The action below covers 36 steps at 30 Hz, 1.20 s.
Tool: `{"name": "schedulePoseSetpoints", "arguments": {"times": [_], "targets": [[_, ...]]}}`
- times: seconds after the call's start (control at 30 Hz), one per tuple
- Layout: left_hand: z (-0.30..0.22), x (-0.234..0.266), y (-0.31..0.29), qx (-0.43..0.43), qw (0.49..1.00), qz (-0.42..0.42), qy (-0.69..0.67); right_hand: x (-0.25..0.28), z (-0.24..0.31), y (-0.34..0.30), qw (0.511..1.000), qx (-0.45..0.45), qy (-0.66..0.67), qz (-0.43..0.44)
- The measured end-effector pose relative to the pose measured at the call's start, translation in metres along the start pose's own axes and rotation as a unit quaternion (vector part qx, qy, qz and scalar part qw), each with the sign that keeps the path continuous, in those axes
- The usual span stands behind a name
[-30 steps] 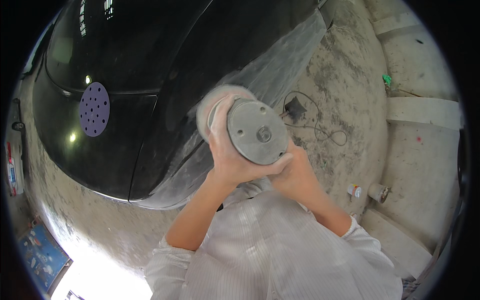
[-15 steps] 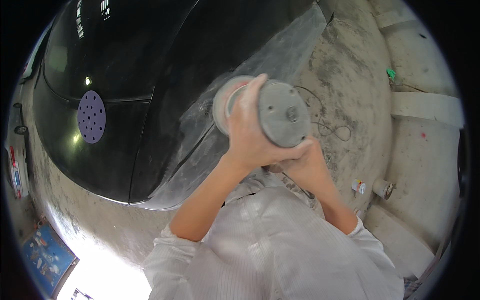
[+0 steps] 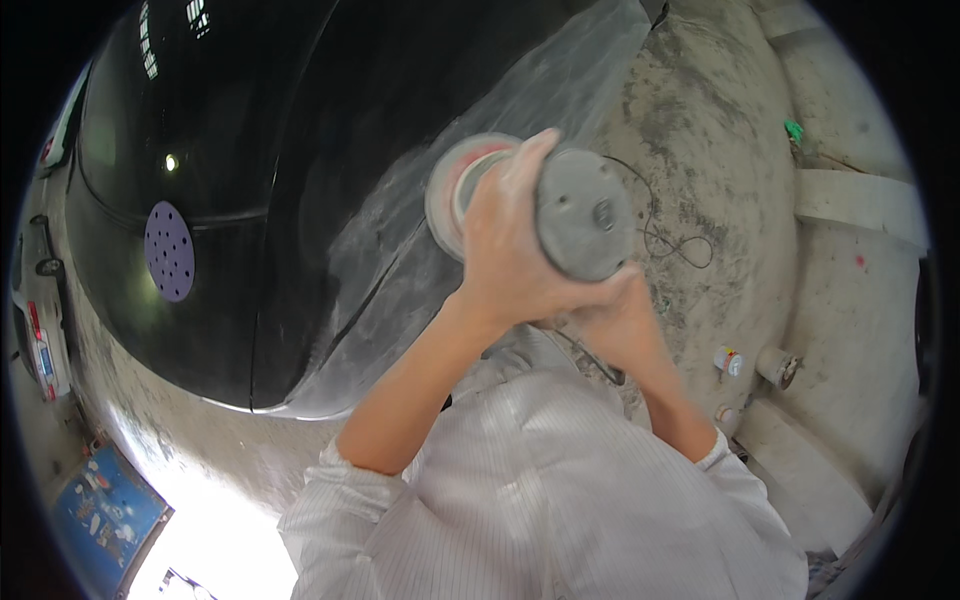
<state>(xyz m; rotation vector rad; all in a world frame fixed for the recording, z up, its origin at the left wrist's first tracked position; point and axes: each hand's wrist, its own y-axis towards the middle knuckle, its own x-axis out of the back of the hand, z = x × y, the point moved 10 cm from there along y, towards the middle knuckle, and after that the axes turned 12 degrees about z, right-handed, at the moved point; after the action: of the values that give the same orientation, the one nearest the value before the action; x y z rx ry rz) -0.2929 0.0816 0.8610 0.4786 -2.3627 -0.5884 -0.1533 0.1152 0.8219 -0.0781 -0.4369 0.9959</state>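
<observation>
I have the left hand [image 3: 510, 240] clamped around the grey sander [image 3: 590, 218] and the right hand [image 3: 628, 322] closed on its lower end, by the black car's [image 3: 225, 120] edge nearest the floor [image 3: 725, 130]. I can't tell whether the pad [image 3: 441, 205] touches the dull patch [image 3: 545, 85]. Tilting on that curved edge might gouge it; a snagged cord [image 3: 711, 250] could jerk my grip.

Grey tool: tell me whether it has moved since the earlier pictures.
Yes: against the purple disc on the black car, the grey tool has shifted up and to the right in the view, farther from the disc.
</observation>
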Motion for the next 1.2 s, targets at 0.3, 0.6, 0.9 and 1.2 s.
{"name": "schedulePoseSetpoints", "arguments": {"times": [0.3,0.6,0.9,1.2], "targets": [[-0.021,0.086,-0.126,-0.031,0.984,-0.175,-0.009,-0.095,0.0,-0.023,0.958,-0.045,-0.194,0.208],[-0.002,-0.016,-0.003,0.001,1.0,0.018,-0.022,0.001,-0.061,-0.008,0.994,-0.045,-0.081,-0.054],[0.006,0.092,-0.137,0.066,0.997,-0.016,-0.04,-0.125,0.014,-0.042,0.997,-0.004,-0.052,0.051],[-0.015,0.205,-0.27,0.065,0.991,-0.08,0.084,-0.263,0.063,-0.059,0.963,0.104,-0.177,0.172]]}}
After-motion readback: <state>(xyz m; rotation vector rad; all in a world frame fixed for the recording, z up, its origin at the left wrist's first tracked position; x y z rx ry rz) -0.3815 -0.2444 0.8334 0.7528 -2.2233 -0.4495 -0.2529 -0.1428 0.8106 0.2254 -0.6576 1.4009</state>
